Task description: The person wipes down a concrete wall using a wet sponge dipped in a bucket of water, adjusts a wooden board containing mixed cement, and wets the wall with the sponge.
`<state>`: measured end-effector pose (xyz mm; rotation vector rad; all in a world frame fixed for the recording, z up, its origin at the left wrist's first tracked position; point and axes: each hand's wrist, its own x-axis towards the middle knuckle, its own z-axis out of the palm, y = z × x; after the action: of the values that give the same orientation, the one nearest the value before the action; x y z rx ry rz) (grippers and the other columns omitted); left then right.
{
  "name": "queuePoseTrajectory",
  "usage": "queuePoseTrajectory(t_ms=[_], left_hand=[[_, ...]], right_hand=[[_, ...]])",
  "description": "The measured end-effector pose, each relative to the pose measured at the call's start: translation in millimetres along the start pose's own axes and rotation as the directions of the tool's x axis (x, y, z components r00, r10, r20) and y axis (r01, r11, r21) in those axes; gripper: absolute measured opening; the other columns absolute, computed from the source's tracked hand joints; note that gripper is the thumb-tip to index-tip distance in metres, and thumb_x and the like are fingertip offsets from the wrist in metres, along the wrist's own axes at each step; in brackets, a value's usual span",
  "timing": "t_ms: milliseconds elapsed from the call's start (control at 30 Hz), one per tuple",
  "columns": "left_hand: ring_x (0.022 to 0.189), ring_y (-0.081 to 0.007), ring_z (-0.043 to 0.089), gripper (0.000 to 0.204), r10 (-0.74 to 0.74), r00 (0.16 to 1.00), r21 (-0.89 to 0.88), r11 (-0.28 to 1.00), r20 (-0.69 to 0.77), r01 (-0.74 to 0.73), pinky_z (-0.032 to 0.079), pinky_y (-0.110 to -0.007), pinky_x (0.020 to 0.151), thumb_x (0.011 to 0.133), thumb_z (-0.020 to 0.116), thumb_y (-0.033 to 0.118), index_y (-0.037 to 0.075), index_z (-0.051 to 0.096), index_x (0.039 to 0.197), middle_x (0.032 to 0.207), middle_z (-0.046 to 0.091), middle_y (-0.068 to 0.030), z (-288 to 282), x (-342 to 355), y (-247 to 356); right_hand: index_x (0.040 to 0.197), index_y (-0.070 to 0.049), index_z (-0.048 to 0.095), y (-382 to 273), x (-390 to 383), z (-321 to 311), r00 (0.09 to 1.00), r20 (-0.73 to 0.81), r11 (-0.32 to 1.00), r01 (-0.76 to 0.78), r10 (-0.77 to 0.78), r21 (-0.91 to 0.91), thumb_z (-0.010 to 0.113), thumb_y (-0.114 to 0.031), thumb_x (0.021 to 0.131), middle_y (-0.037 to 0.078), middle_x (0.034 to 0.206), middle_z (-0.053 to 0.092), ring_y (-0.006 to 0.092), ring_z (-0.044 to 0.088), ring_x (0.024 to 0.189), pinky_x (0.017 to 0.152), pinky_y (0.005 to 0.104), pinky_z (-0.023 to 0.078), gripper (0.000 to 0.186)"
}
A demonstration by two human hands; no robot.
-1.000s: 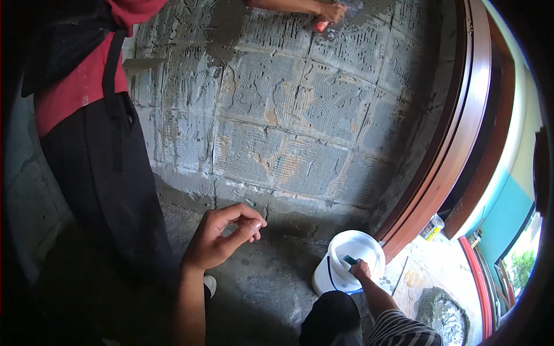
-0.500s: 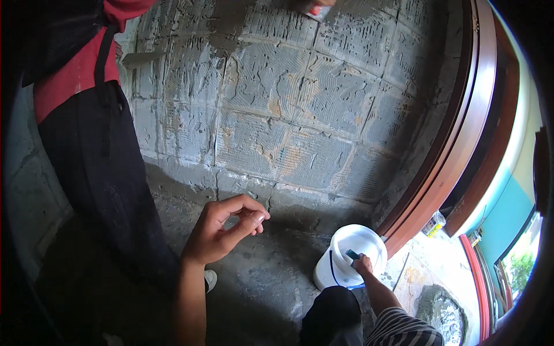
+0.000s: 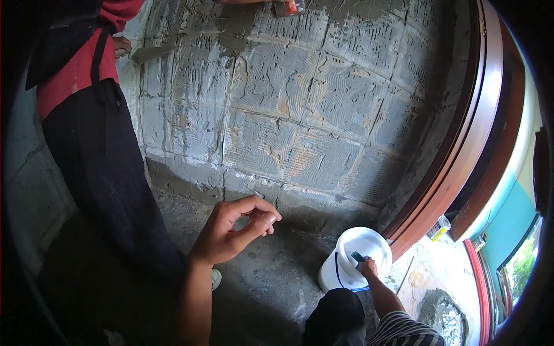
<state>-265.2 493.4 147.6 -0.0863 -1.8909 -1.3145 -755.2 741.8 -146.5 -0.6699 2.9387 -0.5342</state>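
My left hand (image 3: 236, 229) hovers over the floor in front of the wall, its fingers curled and the thumb brought to the index finger in a loop; nothing shows in it. On the right, my right hand (image 3: 367, 266) reaches over a white bucket (image 3: 330, 273) with a dark blue handle. It grips a small dark green object (image 3: 358, 257), perhaps a tool's handle, above the bucket's mouth. What lies below that object inside the bucket cannot be made out.
A co-worker in a red top and black trousers (image 3: 98, 150) stands close at left. A trowel (image 3: 153, 53) and a red-and-grey tool (image 3: 287, 7) are against the ridged cement wall (image 3: 288, 144). A brown door frame (image 3: 450, 173), a tin (image 3: 440, 228) and wet mortar (image 3: 444, 317) lie right.
The view has shifted slightly. The co-worker's red-and-grey tool has moved left along the wall top. Both my hands keep nearly the same pose, the right one still at the bucket.
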Motion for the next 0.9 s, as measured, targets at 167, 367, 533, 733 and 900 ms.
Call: queuePoseTrajectory(t_ms=[167, 367, 533, 733, 900], left_hand=[[0.073, -0.0112, 0.059, 0.013, 0.014, 1.0, -0.011, 1.0, -0.005, -0.014, 0.048, -0.025, 0.065, 0.09, 0.055, 0.009, -0.002, 0.059, 0.09, 0.083, 0.061, -0.0075, -2, 0, -2], [0.072, -0.0116, 0.059, 0.013, 0.022, 1.0, 0.004, 1.0, 0.007, -0.022, 0.048, -0.025, 0.065, 0.09, 0.055, 0.01, -0.002, 0.059, 0.09, 0.083, 0.061, -0.0077, -2, 0, -4], [0.072, -0.0115, 0.059, 0.013, 0.042, 0.999, 0.011, 0.999, 0.006, -0.042, 0.048, -0.025, 0.065, 0.089, 0.055, 0.01, -0.002, 0.06, 0.09, 0.082, 0.061, -0.0077, -1, 0, -1], [0.071, -0.0112, 0.06, 0.014, 0.035, 0.999, 0.017, 0.999, 0.013, -0.035, 0.048, -0.025, 0.065, 0.09, 0.054, 0.011, -0.001, 0.06, 0.09, 0.082, 0.062, -0.0076, -1, 0, -3], [0.071, -0.0109, 0.059, 0.014, 0.035, 0.999, 0.015, 0.999, 0.016, -0.035, 0.048, -0.025, 0.065, 0.09, 0.054, 0.011, -0.001, 0.06, 0.09, 0.081, 0.061, -0.0071, -1, 1, -4]], right_hand=[[0.113, -0.004, 0.059, -6, 0, -2, 1.0, 0.015, 1.0, 0.019, -0.02, 0.018, 0.05, -0.019, 0.074, 0.023, 0.106, 0.061, 0.0343, 0.058, 0.102, 0.09, 0.0429, 0.044, 0.043], [0.107, -0.003, 0.062, -9, -4, -4, 1.0, -0.012, 1.0, 0.023, -0.023, 0.014, 0.051, -0.017, 0.072, 0.023, 0.101, 0.063, 0.0357, 0.06, 0.098, 0.088, 0.0436, 0.046, 0.039], [0.107, -0.004, 0.061, -3, 0, 2, 0.999, -0.041, 1.0, 0.02, -0.02, -0.003, 0.052, -0.017, 0.072, 0.022, 0.102, 0.063, 0.0353, 0.06, 0.098, 0.088, 0.0435, 0.045, 0.039], [0.109, -0.004, 0.06, -10, -6, -4, 1.0, -0.021, 1.0, 0.016, -0.016, 0.012, 0.053, -0.018, 0.072, 0.022, 0.104, 0.062, 0.0349, 0.059, 0.1, 0.088, 0.0432, 0.045, 0.041], [0.111, -0.005, 0.06, -4, 0, -1, 1.0, 0.005, 1.0, 0.015, -0.015, 0.018, 0.053, -0.018, 0.072, 0.022, 0.105, 0.062, 0.0347, 0.059, 0.101, 0.089, 0.0429, 0.045, 0.042]])
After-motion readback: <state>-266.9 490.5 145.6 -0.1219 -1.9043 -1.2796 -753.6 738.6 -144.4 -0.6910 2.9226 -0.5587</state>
